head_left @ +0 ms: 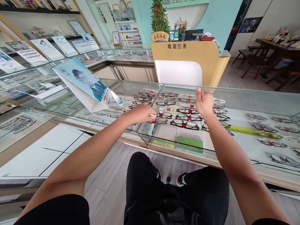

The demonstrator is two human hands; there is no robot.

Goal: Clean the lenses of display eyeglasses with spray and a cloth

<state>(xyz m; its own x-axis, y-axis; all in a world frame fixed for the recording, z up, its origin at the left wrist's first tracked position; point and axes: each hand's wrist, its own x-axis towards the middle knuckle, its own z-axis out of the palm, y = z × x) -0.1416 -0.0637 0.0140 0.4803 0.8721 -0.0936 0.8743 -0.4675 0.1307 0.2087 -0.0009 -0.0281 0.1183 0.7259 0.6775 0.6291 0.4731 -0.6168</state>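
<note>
Over the glass display counter [253, 97], my left hand [142, 113] is closed in a pinch near the seam between two glass panes. What its fingertips hold, if anything, is too small to make out. My right hand [205, 100] makes a fist with the thumb on top, above the counter toward its far side; anything inside it is hidden. Beneath the glass, between the hands, lie rows of eyeglasses [188, 117], some with red tags on them. A small white-and-blue tube [116, 97] is left of my left hand, next to a folded display card [82, 81].
A green sheet [189, 143] lies inside the case near its front edge. More glass cases and printed cards [63, 45] line the left. Across the counter stands a wooden cashier desk [185, 53] with plants. Dark stools and a table [269, 51] are at far right.
</note>
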